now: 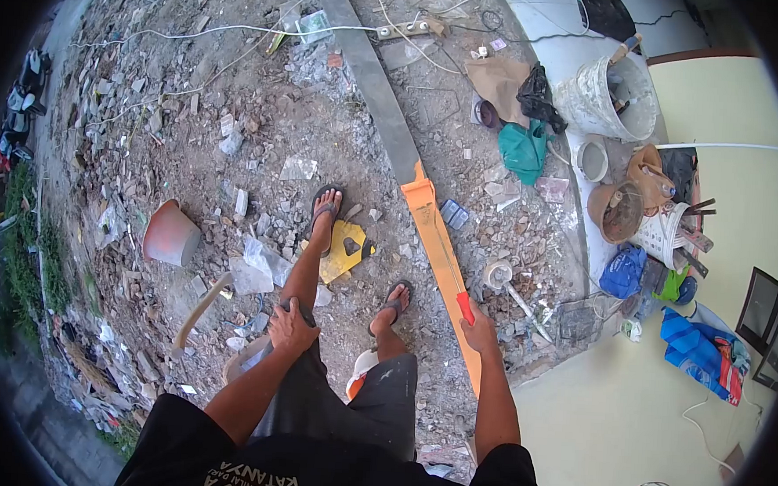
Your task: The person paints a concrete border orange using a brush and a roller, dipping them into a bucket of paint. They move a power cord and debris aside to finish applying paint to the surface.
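My right hand (479,329) grips the red handle of a paint roller (465,307). Its thin rod runs up along a long flat bar (374,101), and its head lies on the bar where orange paint meets bare grey. The near stretch of the bar is orange; the far stretch is grey. My left hand (292,328) lies on my bent knee with its fingers apart, holding nothing. Between my legs a white container (362,372) with orange in it is partly hidden by my shorts.
Rubble covers the ground. A reddish bucket (172,234) lies at left, near a curved pale handle (200,314). Right of the bar are a white can (497,275), a large white bucket (603,100) and a brown bucket (615,211). A power strip (402,30) and cables cross the far end.
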The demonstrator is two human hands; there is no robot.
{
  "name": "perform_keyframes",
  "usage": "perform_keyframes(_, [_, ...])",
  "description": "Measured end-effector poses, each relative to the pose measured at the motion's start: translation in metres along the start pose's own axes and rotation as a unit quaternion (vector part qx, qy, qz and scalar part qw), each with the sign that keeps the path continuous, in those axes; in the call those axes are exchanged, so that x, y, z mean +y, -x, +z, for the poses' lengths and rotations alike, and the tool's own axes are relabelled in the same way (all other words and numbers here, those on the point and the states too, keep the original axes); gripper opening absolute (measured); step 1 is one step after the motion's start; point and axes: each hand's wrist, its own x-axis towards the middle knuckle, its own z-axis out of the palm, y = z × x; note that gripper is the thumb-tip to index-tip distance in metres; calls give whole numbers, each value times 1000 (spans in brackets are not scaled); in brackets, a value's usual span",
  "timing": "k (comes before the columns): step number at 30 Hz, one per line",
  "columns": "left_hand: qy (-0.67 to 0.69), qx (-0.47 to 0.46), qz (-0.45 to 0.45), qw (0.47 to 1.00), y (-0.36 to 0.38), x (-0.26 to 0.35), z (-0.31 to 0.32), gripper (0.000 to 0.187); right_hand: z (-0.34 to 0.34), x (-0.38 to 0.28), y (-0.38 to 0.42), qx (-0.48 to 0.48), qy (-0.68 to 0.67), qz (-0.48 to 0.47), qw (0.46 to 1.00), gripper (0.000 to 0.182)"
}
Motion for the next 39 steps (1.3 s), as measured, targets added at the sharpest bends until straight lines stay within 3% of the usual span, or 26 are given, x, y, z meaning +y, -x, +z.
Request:
perform_keyframes(10, [33,-51,-12,998,-22,7,-58,86,-45,-174,-156,-9,58,-34,998,71])
perform_keyframes(14, [40,-63,-16,997,-34,6,-77,85,-47,-231,-242,62,90,-122,986,67])
perform_keyframes(18, [45,-75,-14,996,-37,5,-87,83,-81,-334,-274,30,93,-93,991,65])
perform_keyframes(20, [43,-84,-15,995,-41,5,-85,82,-83,-339,-293,38,100,-107,989,65])
perform_keyframes(23, [49,-65,-10,997,-44,7,-73,80,-83,-310,-270,35,110,-99,988,66])
perform_keyframes(27, [46,-69,-23,996,-39,12,-65,81,-62,-200,-200,21,141,-82,986,65])
perform_keyframes(36, [7,-33,-15,999,-24,21,-36,83,-4,28,38,-22,135,74,988,71])
perform_keyframes(39, [-8,-24,-8,1000,-20,21,-26,81,3,74,101,-30,138,103,985,72])
